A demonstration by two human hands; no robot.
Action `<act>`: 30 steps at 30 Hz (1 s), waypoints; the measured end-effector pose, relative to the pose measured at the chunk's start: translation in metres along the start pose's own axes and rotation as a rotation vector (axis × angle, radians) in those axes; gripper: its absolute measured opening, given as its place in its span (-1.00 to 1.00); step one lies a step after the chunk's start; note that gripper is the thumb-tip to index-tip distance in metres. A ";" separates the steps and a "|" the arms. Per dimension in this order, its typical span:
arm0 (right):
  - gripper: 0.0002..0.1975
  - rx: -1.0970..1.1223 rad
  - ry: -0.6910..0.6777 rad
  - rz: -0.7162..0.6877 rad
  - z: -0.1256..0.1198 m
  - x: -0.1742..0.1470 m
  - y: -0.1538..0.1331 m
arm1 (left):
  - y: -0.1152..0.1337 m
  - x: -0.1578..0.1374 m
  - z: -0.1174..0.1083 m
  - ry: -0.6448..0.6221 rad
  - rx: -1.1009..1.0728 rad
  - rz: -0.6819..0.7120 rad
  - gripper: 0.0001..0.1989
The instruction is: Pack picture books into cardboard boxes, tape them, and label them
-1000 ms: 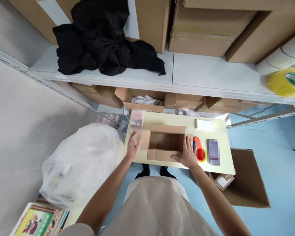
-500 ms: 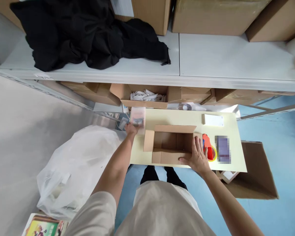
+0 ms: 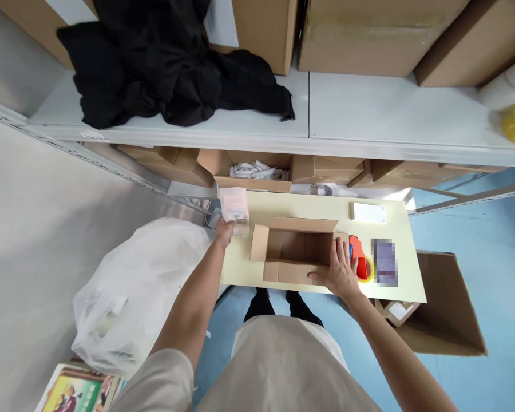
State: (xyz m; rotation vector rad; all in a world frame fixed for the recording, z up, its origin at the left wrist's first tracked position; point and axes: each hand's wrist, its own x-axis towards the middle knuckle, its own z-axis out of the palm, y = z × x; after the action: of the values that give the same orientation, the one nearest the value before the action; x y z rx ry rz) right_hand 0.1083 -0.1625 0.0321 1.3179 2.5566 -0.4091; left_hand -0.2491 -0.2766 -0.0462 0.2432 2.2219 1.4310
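Observation:
My left hand (image 3: 225,232) grips the lower end of a flat, pale pink-and-white packet (image 3: 234,207), holding it over the table's left end. What is inside the packet I cannot make out. An open cardboard box (image 3: 258,243) stands on the pale yellow table (image 3: 395,226), its flaps folded outward and no contents visible. On the box's right front corner lies my right hand (image 3: 340,274), fingers over the right flap and thumb across the front one. Just right of that hand is a red tape dispenser (image 3: 359,254) with a yellow-edged tape roll (image 3: 369,269).
A white flat box (image 3: 368,213) and a blurred purple item (image 3: 385,263) lie at the table's right. Behind runs a grey shelf (image 3: 369,109) with black cloth (image 3: 175,80). A large white plastic bag (image 3: 133,286) stands left, an open carton (image 3: 450,309) right.
My left hand has shifted slightly left with the packet, which now tilts. The right hand stays on the box. The whole view has moved a little.

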 end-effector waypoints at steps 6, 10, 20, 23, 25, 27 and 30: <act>0.08 0.009 0.038 -0.019 0.007 0.003 0.005 | 0.046 -0.036 -0.065 0.033 -0.063 0.018 -0.61; 0.06 0.017 0.058 -0.016 0.006 0.004 0.004 | 0.093 -0.066 -0.103 -0.108 -0.031 0.091 -0.52; 0.10 0.079 0.023 -0.005 0.000 0.004 0.002 | 0.185 -0.130 -0.040 -0.216 0.519 0.808 -0.77; 0.15 0.082 0.010 -0.001 -0.002 0.004 0.002 | 0.163 -0.151 -0.003 -0.352 0.583 0.951 -0.73; 0.16 0.086 0.000 -0.006 -0.002 0.003 0.002 | 0.136 -0.160 0.013 -0.404 0.588 0.976 -0.71; 0.15 0.095 -0.002 -0.005 -0.001 0.003 0.003 | 0.112 -0.163 0.021 -0.490 0.612 0.917 -0.68; 0.13 0.116 0.013 -0.001 0.000 0.004 0.004 | 0.092 -0.158 0.027 -0.650 0.635 0.709 -0.70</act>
State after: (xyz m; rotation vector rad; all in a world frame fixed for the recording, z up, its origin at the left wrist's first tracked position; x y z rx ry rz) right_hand 0.1094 -0.1578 0.0300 1.3625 2.5792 -0.5587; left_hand -0.1090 -0.2771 0.0738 1.5791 1.9989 0.6767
